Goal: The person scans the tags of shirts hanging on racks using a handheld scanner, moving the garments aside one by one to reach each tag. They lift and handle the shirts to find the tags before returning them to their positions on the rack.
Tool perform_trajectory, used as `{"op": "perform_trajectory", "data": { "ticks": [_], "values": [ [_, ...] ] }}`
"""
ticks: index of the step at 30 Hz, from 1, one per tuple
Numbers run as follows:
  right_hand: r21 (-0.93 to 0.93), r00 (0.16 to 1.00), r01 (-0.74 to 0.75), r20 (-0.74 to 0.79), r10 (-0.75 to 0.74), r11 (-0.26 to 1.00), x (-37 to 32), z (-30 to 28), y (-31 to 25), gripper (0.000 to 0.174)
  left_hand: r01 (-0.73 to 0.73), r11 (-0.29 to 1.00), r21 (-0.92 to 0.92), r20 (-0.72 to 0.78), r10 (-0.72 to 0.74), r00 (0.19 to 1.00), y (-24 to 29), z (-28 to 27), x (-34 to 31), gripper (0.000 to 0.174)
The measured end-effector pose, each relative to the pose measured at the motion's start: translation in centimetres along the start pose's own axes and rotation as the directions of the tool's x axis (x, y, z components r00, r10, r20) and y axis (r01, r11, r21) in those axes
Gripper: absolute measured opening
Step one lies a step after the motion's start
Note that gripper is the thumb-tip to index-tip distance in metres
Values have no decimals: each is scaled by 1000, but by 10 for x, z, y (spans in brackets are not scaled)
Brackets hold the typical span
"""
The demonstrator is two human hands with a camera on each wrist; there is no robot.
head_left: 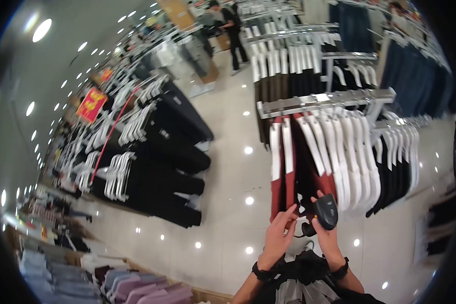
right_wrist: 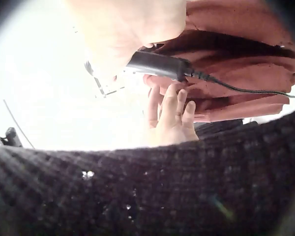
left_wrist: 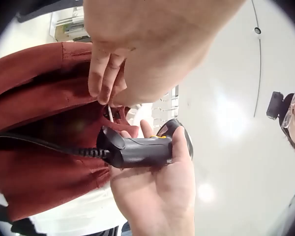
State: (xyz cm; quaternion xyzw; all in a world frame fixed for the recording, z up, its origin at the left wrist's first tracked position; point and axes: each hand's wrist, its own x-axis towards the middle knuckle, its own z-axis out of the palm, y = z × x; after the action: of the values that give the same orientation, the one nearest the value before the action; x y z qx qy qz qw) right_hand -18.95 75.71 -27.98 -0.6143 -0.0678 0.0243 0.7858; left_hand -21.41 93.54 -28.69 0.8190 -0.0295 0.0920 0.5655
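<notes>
My right hand (head_left: 329, 243) grips a black handheld barcode scanner (head_left: 326, 212) with an orange trigger. In the left wrist view the scanner's handle (left_wrist: 142, 151) lies across the right palm (left_wrist: 157, 191), thumb over its head, and a black cable (left_wrist: 44, 143) runs off it. My left hand (head_left: 279, 230) is just left of the scanner, fingers extended and spread in the right wrist view. In the left wrist view, the left hand's fingertips (left_wrist: 104, 96) are close to the collar of a dark red garment (left_wrist: 49, 162), over a thin white sliver. Red garments (head_left: 290, 190) hang from white hangers before both hands.
A chrome rack (head_left: 324, 103) with white hangers (head_left: 349, 162) stands ahead on the right. Racks of black trousers (head_left: 157, 187) line the left, under a red sign (head_left: 91, 105). Between them runs a tiled aisle (head_left: 233, 167); a person (head_left: 233, 35) stands at its far end.
</notes>
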Motion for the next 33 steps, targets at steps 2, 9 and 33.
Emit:
{"op": "perform_trajectory", "data": {
  "ticks": [2, 9, 33],
  "values": [
    [55, 999, -16, 29, 15, 998, 3, -3, 4, 75, 24, 998, 52, -84, -19, 996, 10, 1, -2, 66],
    [-24, 988, -31, 153, 34, 999, 11, -16, 10, 72, 53, 987, 151, -274, -9, 962, 19, 30, -17, 77],
    [12, 975, -15, 223, 12, 1000, 11, -7, -16, 70, 105, 969, -223, 4, -107, 994, 5, 49, -12, 82]
  ]
}}
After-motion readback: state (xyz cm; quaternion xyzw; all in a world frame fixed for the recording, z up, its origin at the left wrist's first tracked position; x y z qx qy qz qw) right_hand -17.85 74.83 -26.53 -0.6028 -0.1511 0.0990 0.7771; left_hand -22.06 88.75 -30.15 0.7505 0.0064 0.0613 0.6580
